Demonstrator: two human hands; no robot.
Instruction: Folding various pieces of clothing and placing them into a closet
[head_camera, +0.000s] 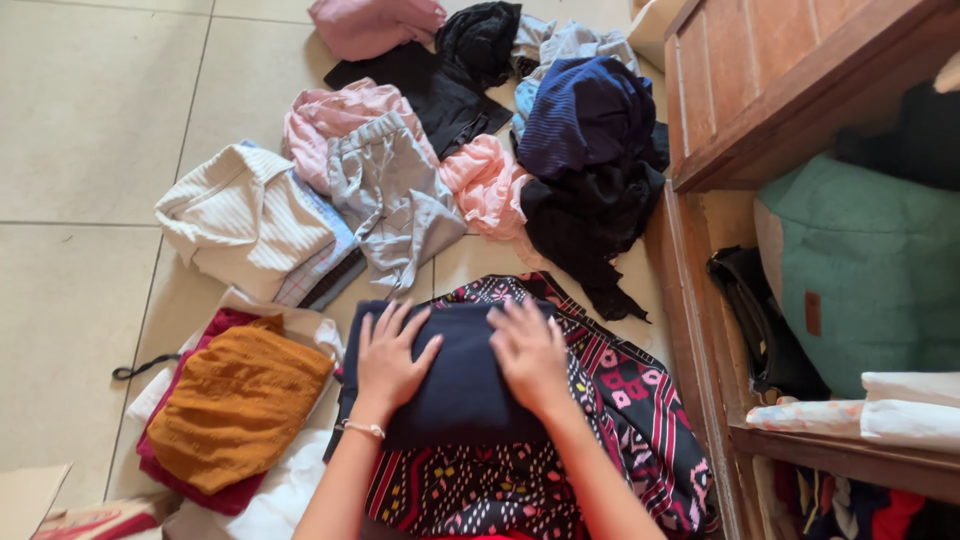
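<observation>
Clothes lie all over the tiled floor (80, 150). Far left, down low, an orange top (235, 405) sits folded on a dark red cloth (160, 465), and both rest on some white cloth (270, 505). A thin black strap (140, 367) lies just beside them. Above that, a cream striped shirt (240, 215) lies on a checked cloth (320, 265). Next to it is a grey garment (395, 195), partly on a pink one (330, 115).

Then comes the left hand (388, 360). It lies flat, palm down, on a folded dark blue garment (460, 385). Its fingers (385, 325) are spread out and straight, pressing and not gripping. A thin bracelet (362, 429) goes round the wrist. The arm comes up from the bottom edge.

The dark blue garment is in the middle, near the bottom. It lies on a patterned cloth (620, 400) in black, red and pink.

The right hand (530, 355) is flat on the same garment, just beside the left hand but not touching it. Its fingers (515, 320) are also loose and open, pointing away from the person.

Behind the hands lie a light pink cloth (490, 185), a striped navy garment (585, 115) and a black heap (590, 225).

Far right stands a wooden cupboard (760, 90), open. Inside it are a black bag (755, 320), a big green cushion (870, 270) and folded white cloth (910, 410) on a shelf.
</observation>
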